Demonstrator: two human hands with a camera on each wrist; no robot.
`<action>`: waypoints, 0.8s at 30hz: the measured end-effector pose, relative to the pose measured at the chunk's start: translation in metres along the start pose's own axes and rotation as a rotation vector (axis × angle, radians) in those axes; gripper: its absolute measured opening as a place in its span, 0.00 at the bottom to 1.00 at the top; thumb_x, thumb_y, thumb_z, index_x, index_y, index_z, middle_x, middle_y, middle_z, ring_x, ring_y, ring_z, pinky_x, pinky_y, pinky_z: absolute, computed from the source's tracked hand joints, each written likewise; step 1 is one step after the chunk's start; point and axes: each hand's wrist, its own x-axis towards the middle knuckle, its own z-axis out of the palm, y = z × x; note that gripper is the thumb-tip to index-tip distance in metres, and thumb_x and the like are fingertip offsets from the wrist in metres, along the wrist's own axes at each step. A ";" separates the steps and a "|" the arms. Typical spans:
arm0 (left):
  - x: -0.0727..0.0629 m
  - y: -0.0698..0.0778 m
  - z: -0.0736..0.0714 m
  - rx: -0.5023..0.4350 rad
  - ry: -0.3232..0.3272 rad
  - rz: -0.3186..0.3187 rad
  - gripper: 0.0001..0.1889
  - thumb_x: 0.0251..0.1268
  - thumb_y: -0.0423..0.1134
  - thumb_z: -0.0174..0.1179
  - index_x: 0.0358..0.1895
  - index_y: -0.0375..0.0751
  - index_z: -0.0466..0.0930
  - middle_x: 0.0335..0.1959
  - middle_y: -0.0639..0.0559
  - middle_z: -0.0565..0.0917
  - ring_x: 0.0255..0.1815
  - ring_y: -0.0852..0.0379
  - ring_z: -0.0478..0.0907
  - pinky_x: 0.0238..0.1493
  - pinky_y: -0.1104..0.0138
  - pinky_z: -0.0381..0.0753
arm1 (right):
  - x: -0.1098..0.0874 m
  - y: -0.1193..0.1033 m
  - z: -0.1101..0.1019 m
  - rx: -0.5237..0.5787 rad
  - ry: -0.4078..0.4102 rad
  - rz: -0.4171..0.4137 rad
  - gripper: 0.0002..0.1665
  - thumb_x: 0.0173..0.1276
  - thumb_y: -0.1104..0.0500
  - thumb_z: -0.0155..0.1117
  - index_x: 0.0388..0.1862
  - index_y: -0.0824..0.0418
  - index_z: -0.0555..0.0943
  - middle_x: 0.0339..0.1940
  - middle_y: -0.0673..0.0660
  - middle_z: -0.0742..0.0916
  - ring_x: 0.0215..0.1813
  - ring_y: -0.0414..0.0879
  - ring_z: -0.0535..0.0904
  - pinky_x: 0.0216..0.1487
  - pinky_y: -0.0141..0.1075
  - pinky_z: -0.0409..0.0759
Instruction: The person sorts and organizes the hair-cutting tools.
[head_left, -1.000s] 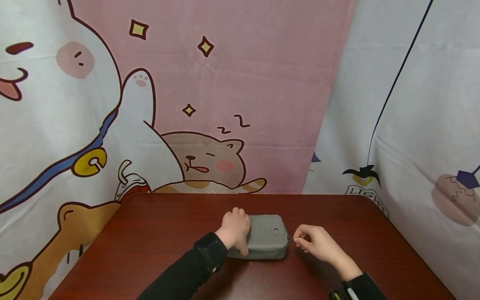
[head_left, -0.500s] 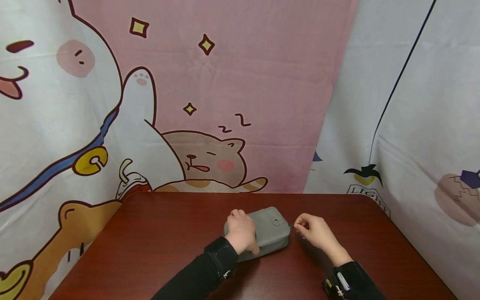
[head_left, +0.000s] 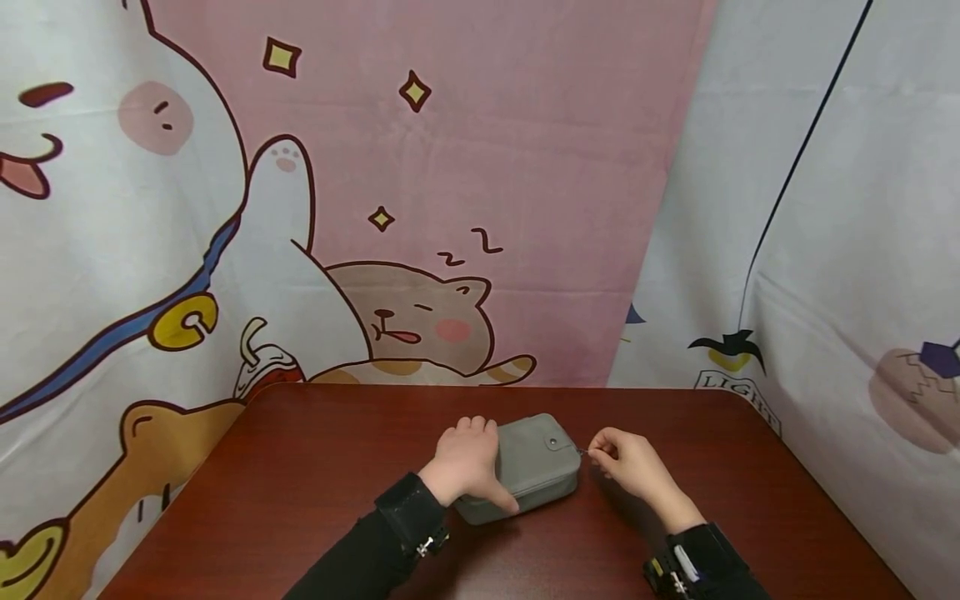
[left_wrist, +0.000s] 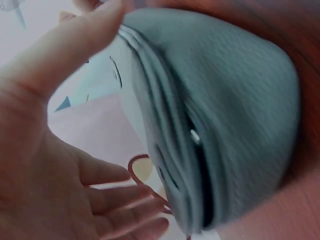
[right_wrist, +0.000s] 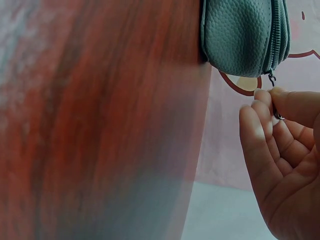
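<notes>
A grey-green zippered pouch (head_left: 536,454) of grained material, with a snap tab on top, lies slanted on the table. My left hand (head_left: 467,462) is at its left end, fingers extended towards the far side and thumb near the front edge. In the left wrist view those fingers (left_wrist: 120,210) are loosely straight beside the layered end of the pouch. At the right end, my right hand (head_left: 633,468) pinches the dark zipper pull (right_wrist: 273,107) between thumb and index finger. The zipper teeth (right_wrist: 275,35) run up the pouch edge above it.
The reddish-brown wooden table (head_left: 315,492) extends around the pouch, its back edge just beyond. A cartoon-printed cloth (head_left: 555,208) hangs behind the table and another pale cloth (head_left: 847,250) on the right. Dark bands with small devices circle both wrists.
The pouch has turned, its right end swinging away, and the right hand moved up with the pull. Most recently the left hand has shifted left and its grip has loosened.
</notes>
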 end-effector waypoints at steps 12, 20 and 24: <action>-0.018 -0.039 0.023 -0.163 0.060 0.112 0.67 0.29 0.72 0.76 0.72 0.29 0.61 0.70 0.36 0.66 0.70 0.41 0.64 0.65 0.50 0.67 | -0.001 -0.001 0.001 0.015 -0.021 -0.013 0.03 0.67 0.65 0.68 0.37 0.61 0.82 0.26 0.50 0.82 0.25 0.42 0.77 0.26 0.32 0.77; -0.020 -0.054 0.034 -0.314 0.048 0.168 0.65 0.37 0.68 0.75 0.73 0.27 0.57 0.71 0.35 0.64 0.71 0.43 0.63 0.67 0.52 0.66 | -0.001 0.001 0.001 -0.011 -0.028 -0.020 0.02 0.68 0.65 0.66 0.38 0.61 0.83 0.25 0.49 0.82 0.25 0.42 0.76 0.27 0.33 0.76; -0.018 -0.057 0.037 -0.377 0.024 0.171 0.65 0.38 0.67 0.75 0.75 0.29 0.55 0.73 0.36 0.62 0.72 0.43 0.61 0.68 0.53 0.65 | -0.002 0.001 0.000 -0.022 -0.033 -0.028 0.03 0.68 0.66 0.65 0.38 0.60 0.84 0.25 0.48 0.81 0.25 0.41 0.76 0.27 0.33 0.76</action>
